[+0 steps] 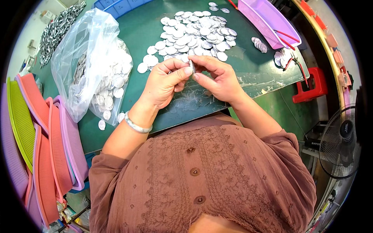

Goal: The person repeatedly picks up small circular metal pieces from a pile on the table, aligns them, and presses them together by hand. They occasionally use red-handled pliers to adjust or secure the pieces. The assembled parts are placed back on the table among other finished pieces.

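– What do the hands have?
– One silver medallion (192, 67), over the worktable (145, 101) near its front edge. The left hand (169, 80) and right hand (218, 79) both pinch it, fingers narrowed.
– Anything crowding them?
– One medallion pile (194, 35) just beyond, too overlapped to count; one clear plastic bag (67, 64) holding more, toward the left edge.
– Farther out?
– One pair of red-handled pliers (300, 70) at the front right corner; one purple basket (261, 20) along the right edge.

I count one left hand (165, 83), one right hand (219, 79), one silvery disc (192, 67) held, one bracelet (136, 125), three shirt buttons (194, 171), one fan (347, 134), one red stool (316, 86); heaped discs (194, 35), too many for me to count.
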Available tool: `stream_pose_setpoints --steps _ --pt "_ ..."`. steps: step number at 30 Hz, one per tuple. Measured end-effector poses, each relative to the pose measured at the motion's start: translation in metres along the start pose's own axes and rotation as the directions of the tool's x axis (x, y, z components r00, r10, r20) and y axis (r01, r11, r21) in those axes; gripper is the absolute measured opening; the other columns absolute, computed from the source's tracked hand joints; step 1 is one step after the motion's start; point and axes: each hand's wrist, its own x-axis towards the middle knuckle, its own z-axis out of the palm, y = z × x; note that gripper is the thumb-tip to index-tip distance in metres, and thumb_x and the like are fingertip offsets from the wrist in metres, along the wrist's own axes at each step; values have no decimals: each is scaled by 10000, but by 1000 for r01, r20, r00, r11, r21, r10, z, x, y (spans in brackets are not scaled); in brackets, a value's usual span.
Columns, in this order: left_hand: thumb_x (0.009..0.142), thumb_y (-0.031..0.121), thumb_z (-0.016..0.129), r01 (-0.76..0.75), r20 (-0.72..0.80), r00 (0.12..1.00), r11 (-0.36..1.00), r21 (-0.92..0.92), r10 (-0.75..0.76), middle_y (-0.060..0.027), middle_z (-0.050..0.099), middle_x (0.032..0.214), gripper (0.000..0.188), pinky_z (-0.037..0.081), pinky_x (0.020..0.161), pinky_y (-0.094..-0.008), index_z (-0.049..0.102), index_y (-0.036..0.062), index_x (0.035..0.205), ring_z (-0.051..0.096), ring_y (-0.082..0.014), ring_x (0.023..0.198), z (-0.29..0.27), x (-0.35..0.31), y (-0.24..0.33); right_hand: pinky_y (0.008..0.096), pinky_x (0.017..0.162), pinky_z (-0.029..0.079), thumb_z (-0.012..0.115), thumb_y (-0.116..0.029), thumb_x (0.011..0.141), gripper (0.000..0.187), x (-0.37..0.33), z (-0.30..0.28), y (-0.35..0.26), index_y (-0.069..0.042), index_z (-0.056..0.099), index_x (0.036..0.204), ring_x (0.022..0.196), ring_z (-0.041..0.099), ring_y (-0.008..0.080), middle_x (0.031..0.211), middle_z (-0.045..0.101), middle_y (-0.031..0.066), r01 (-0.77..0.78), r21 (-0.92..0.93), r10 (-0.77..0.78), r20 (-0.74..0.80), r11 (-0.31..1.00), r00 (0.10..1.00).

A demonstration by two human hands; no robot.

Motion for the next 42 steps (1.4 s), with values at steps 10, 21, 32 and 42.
stream_pose_setpoints --steps 10,21,32,42 --pt "799 115 618 1 -27 1000 1000 24 -1 19 516 673 73 282 445 -157 560 73 811 409 -42 541 0 0 -2 241 699 445 598 -34 758 353 0 2 5 -4 545 1105 754 533 119 863 572 61 53 80 -49 -48 995 998" --pt "760 134 676 -45 -61 997 998 45 48 37 504 646 129 266 423 -151 568 64 770 375 -20 498 4 1 -5 244 767 422 536 -19 816 332 0 -4 3 -2 509 1146 900 504 134 1021 516 75 -31 175 15 92 984 996" --pt "793 109 617 -52 -134 989 993 108 67 25 527 658 87 292 435 -150 593 37 835 399 -15 503 10 -1 -4 217 620 432 649 -52 705 323 1 2 4 -14 560 1013 682 495 95 797 529 28 -55 92 64 -93 994 994" --pt "804 124 585 8 -194 981 995 104 12 7 562 653 93 348 463 -146 610 38 830 452 -24 523 9 -1 -3 231 530 418 689 -46 628 296 3 4 -7 -25 559 893 596 473 124 740 512 46 28 -300 -89 -191 954 978"
